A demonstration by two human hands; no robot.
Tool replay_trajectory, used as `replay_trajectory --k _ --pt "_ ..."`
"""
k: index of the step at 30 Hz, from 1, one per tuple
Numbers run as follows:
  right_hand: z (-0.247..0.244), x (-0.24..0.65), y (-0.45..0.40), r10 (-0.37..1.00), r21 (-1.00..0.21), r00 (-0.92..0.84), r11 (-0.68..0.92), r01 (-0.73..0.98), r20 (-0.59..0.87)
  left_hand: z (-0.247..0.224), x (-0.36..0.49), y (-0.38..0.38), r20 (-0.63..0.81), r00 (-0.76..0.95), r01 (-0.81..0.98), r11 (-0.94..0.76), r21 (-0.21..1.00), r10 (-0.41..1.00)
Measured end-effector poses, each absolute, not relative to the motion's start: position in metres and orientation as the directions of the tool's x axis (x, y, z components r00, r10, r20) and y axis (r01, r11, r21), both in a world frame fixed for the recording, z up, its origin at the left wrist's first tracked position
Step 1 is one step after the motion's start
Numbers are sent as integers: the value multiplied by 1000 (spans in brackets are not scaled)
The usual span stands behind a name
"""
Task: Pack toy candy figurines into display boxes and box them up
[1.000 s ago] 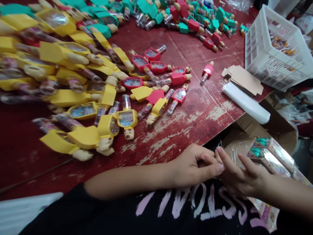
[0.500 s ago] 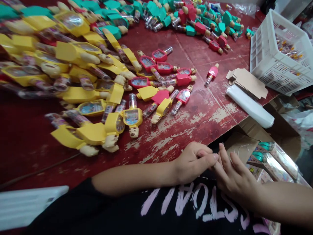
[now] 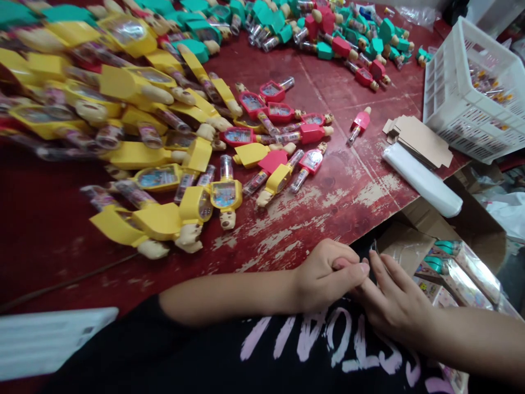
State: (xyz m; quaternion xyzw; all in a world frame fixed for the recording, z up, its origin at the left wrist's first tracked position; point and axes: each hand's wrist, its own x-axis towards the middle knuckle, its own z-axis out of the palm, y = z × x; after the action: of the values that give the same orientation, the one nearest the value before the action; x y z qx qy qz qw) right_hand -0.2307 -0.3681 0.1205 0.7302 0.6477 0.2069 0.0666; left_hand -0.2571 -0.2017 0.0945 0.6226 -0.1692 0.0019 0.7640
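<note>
Red counter (image 3: 348,186), near edge beside the hands. Left hand (image 3: 324,276): fingers curled, meeting right hand (image 3: 396,301), its fingers part-spread; can't tell whether either grips anything. Boxes (image 3: 478,271) just beside right hand, carton (image 3: 490,235) next to them. Scuffed strip runs between hands and yellow toys (image 3: 158,221) at left, red toys (image 3: 309,160) mid, green toys (image 3: 197,52) at back. White roll (image 3: 422,180) overhangs the edge; card stack (image 3: 418,139) behind it, crate (image 3: 445,82) beyond, right side.
</note>
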Motion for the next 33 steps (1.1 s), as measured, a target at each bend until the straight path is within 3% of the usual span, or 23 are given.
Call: replay_trajectory --k 4,10,18,20,22,24,26,27,29,33 --pt "125 -226 -371 972 315 57 -129 940 228 92 -257 -201 339 920 -307 175 935 -198" --pt "129 -225 -376 961 248 25 -96 964 275 88 -257 -202 287 941 -267 126 955 -178" --pt "133 -222 -374 930 106 11 -54 993 367 85 -259 -203 235 949 -202 168 965 -211" --pt "136 -221 -374 919 16 50 -62 998 390 84 -258 -203 205 953 -138 285 949 -222" --pt "137 -221 -374 912 -181 126 -58 982 389 83 -253 -203 104 967 46 562 826 -232" --pt "133 -222 -374 909 -464 210 -20 885 361 82 -246 -203 -51 948 295 811 505 -313" --pt "123 -224 -372 911 -720 287 16 694 297 80 -238 -201 -159 890 451 875 178 -427" --pt "116 -224 -370 910 -816 328 18 578 252 79 -235 -200 -178 868 482 873 77 -464" --pt "100 -226 -365 905 -934 407 -30 355 125 78 -230 -199 -176 865 476 879 -1 -469" --pt "83 -227 -358 868 -978 490 -159 132 -75 77 -229 -198 -135 911 403 910 96 -389"
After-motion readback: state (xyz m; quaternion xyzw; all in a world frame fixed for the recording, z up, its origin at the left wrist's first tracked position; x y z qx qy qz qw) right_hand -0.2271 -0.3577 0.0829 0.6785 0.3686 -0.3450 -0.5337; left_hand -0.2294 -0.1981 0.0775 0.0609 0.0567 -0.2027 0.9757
